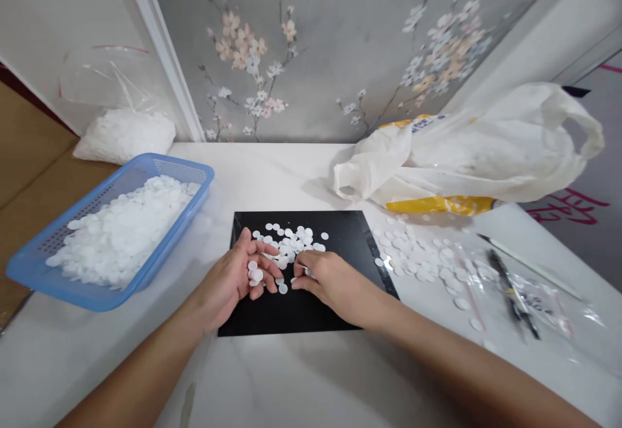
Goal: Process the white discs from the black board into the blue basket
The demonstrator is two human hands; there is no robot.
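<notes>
Small white round discs (pixel 293 241) lie scattered on a black rectangular board (pixel 321 321) at the middle of the table. My left hand (pixel 243 272) rests over the board's left side, palm turned up, its curled fingers cradling several discs. From the right, my right hand (pixel 325 279) reaches over the board with thumb and forefinger pinched together. A bit of white shows at those fingertips, seemingly a disc, though the fingers partly hide it. More loose discs lie on the board between the two hands.
To the left stands a blue plastic basket (pixel 140 279) heaped with discs, with a clear bag (pixel 126 133) of white pieces behind it. More discs (pixel 418 256) spread over the white table at right, beside pens (pixel 515 292) and clear plastic bags (pixel 558 305). A white-and-yellow carrier bag (pixel 466 149) lies behind.
</notes>
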